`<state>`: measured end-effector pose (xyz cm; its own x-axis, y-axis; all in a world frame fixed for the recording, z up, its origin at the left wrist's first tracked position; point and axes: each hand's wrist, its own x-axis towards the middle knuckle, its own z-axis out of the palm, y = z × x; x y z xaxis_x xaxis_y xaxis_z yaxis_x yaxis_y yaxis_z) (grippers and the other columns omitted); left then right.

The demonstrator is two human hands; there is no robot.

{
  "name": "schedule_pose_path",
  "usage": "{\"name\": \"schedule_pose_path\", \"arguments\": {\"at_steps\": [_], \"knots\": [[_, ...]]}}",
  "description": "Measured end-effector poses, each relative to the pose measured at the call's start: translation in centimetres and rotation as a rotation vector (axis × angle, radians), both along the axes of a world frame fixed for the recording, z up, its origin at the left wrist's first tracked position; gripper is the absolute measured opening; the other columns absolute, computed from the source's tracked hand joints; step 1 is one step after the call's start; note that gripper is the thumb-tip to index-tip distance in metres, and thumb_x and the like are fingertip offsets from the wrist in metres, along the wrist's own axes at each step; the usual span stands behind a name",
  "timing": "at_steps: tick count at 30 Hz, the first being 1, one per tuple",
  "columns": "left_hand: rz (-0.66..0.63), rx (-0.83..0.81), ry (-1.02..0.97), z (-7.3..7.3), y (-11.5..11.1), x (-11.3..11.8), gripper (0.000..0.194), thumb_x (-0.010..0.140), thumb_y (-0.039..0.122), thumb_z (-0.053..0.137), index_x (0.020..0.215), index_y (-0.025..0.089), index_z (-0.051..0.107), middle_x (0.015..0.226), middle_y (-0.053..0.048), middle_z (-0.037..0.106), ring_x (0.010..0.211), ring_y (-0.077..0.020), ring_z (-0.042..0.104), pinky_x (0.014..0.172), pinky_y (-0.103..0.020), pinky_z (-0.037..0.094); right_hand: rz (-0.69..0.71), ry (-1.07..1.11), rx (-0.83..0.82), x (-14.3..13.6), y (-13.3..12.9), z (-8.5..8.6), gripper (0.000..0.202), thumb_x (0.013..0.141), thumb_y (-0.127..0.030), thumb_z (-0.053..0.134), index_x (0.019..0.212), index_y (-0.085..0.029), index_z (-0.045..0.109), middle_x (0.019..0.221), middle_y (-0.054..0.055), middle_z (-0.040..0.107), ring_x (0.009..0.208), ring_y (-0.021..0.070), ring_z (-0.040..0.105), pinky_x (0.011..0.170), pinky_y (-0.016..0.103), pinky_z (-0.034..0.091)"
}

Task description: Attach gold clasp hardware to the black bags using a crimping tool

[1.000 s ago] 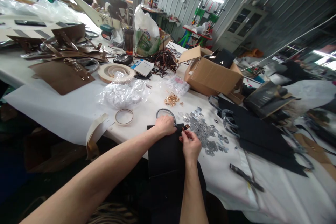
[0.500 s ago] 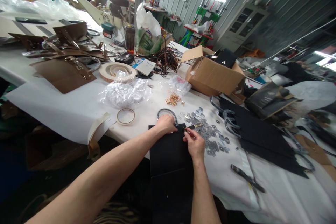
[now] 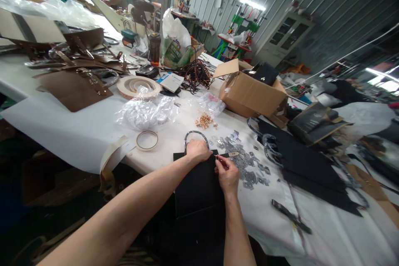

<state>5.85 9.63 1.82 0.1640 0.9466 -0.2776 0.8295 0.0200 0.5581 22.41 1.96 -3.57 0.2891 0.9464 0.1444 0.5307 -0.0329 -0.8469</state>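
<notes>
Black panel [image 3: 198,193] lies at 6 o'clock edge of white counter [image 3: 258,208], lower part reaching past it. Left hand [image 3: 198,150]: grip closed on panel's top, near foot of wrapped handle [image 3: 195,132]. Right hand [image 3: 228,174]: grip narrow, fingertips pinching small piece [image 3: 216,157], too small to name, at panel's upper corner; metal-tipped strap [image 3: 232,154] points toward 3 o'clock. Grey plates [image 3: 241,161] scattered at 2 o'clock from right hand, gold-coloured fittings [image 3: 204,121] heaped at 11, dark tool [image 3: 291,216] at 4. Tape ring [image 3: 146,149] lies at 9 o'clock from left hand.
</notes>
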Motion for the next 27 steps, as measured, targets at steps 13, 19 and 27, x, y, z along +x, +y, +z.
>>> {"name": "schedule_pose_path", "arguments": {"at_steps": [13,19,27], "knots": [[0.042,0.163,0.000,-1.1,-1.8,-0.2,0.040,0.094,0.054,0.061,0.094,0.019,0.080,0.111,-0.014,0.076,0.115,-0.0340,0.063,0.098,-0.042,0.049,0.066,-0.196,0.046,-0.4,0.0,0.7,0.040,0.090,-0.044,0.060,0.108,-0.015,0.080,0.088,0.011,0.077,0.065,0.0207,0.070,0.069,0.034,0.060],[0.053,0.174,-0.023,-1.3,-1.9,-0.2,0.039,0.094,0.053,0.062,0.089,0.018,0.080,0.108,-0.013,0.076,0.111,-0.0322,0.063,0.095,-0.041,0.050,0.096,-0.345,-0.021,-0.9,0.4,1.8,0.035,0.089,-0.035,0.057,0.107,-0.017,0.080,0.085,0.010,0.079,0.075,0.0247,0.074,0.075,0.035,0.058],[0.023,0.207,-0.101,-1.4,-2.3,-0.8,0.037,0.095,0.053,0.062,0.088,0.021,0.079,0.107,-0.009,0.076,0.110,-0.0278,0.064,0.096,-0.037,0.048,0.100,-0.570,-0.040,-2.5,1.0,3.5,0.031,0.092,-0.024,0.053,0.102,-0.022,0.082,0.095,0.014,0.078,0.085,0.0280,0.073,0.080,0.037,0.056]]}}
